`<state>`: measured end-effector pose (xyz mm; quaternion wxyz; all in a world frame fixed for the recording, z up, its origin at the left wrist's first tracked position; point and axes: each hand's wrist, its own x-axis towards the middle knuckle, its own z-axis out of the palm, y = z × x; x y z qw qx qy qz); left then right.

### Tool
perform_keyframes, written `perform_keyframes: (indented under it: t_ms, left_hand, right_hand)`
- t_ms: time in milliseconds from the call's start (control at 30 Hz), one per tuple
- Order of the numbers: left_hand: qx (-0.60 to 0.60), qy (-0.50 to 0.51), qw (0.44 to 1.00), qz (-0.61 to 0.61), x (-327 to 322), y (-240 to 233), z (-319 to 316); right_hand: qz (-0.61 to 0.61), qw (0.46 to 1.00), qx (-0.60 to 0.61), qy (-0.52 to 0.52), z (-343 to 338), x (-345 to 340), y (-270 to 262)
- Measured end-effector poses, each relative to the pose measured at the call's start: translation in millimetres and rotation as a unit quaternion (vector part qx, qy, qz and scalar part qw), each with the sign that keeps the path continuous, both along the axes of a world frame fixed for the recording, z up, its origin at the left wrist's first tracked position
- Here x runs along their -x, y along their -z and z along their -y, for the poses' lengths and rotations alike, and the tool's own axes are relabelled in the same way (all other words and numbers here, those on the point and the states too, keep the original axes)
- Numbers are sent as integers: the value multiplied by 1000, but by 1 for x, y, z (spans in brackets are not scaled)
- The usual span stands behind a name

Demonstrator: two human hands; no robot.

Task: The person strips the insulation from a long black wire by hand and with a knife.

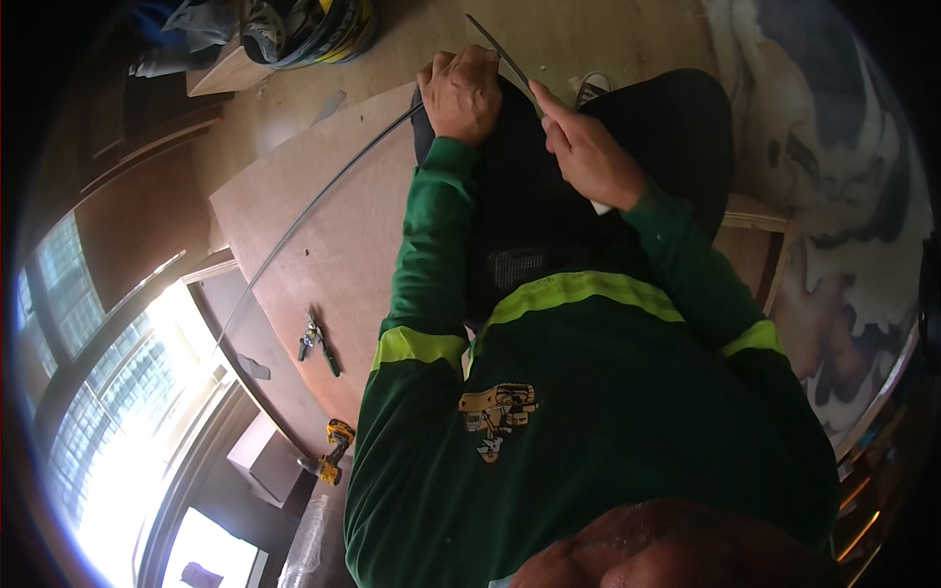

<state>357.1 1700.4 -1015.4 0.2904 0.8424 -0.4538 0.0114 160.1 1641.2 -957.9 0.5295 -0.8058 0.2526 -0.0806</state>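
My left hand [463, 95] is closed around one end of a long, thin grey strip [316, 198] above my left knee. From the fist the strip bows away across a plywood panel [353, 213] toward the window at lower left. In my right hand [588, 151] is a knife [507, 62] with a long narrow blade, its pale handle end showing below the palm. The blade slants up beside the left fist; whether it touches the fingers or the strip I cannot tell. Hand snips or pliers [320, 342] with dark green handles lie on the panel, left of my left sleeve.
A yellow and black cordless drill [331, 452] lies at the panel's lower edge. Grey scraps [255, 367] rest nearby. A bucket with items [316, 33] stands at the top left. A bright window [140, 367] fills the left side. Patterned sheeting [845, 220] spreads at the right.
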Motion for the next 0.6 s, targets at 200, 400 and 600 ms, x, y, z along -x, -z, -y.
perform_keyframes:
  t_ms: [200, 400, 600]
  left_hand:
    - [10, 6, 999, -34, -3, -2, 5]
    - [-9, 9, 1000, -19, -10, 3, 1]
    - [-22, 11, 999, -27, -8, -4, 5]
  right_hand:
    - [-35, 998, -24, 39, 32, -50, 13]
    - [-21, 1000, -6, 6, 3, 31, -28]
    - [9, 1000, -5, 5, -17, 38, -18]
